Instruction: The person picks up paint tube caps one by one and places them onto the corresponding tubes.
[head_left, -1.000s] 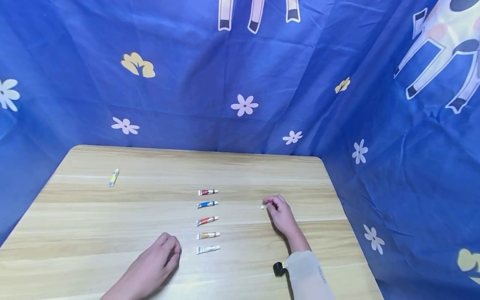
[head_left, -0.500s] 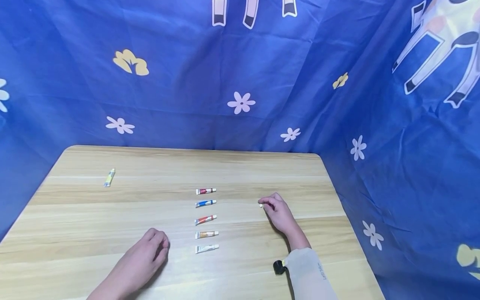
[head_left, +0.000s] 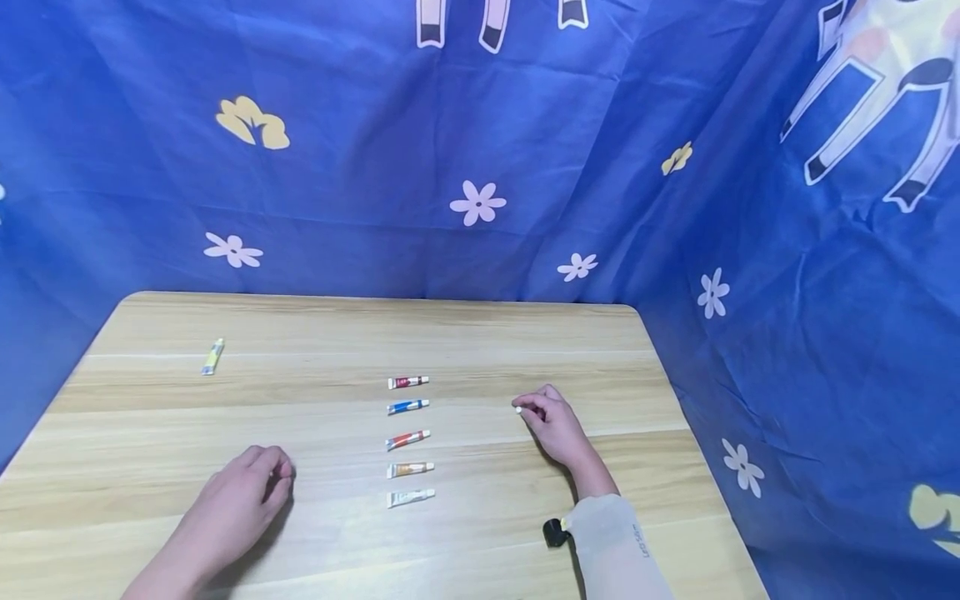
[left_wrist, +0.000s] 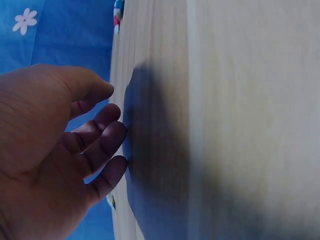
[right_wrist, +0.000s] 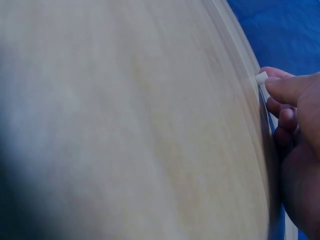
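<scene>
In the head view, my right hand point(head_left: 557, 427) is at the right of the table, pinching a small white cap-like piece point(head_left: 518, 410) between thumb and forefinger. The right wrist view shows this white piece point(right_wrist: 261, 78) at the fingertips, close over the wood. My left hand point(head_left: 234, 503) hovers low at the left with loosely curled fingers and nothing between them. Between the hands lies a column of small paint tubes: dark red point(head_left: 408, 382), blue point(head_left: 408, 407), orange-red point(head_left: 408, 440), ochre point(head_left: 411, 470) and silvery white point(head_left: 411, 497), all with caps pointing right.
A yellow paint tube point(head_left: 213, 357) lies apart at the back left of the wooden table point(head_left: 315, 333). Blue patterned cloth point(head_left: 360, 167) hangs behind the table and along its right side. A black device point(head_left: 555, 532) sits at the right sleeve's cuff.
My left hand has drawn away leftward from the column of tubes. The right fingers, first beside the white piece on the table, have taken it in a pinch. The head view has shifted slightly.
</scene>
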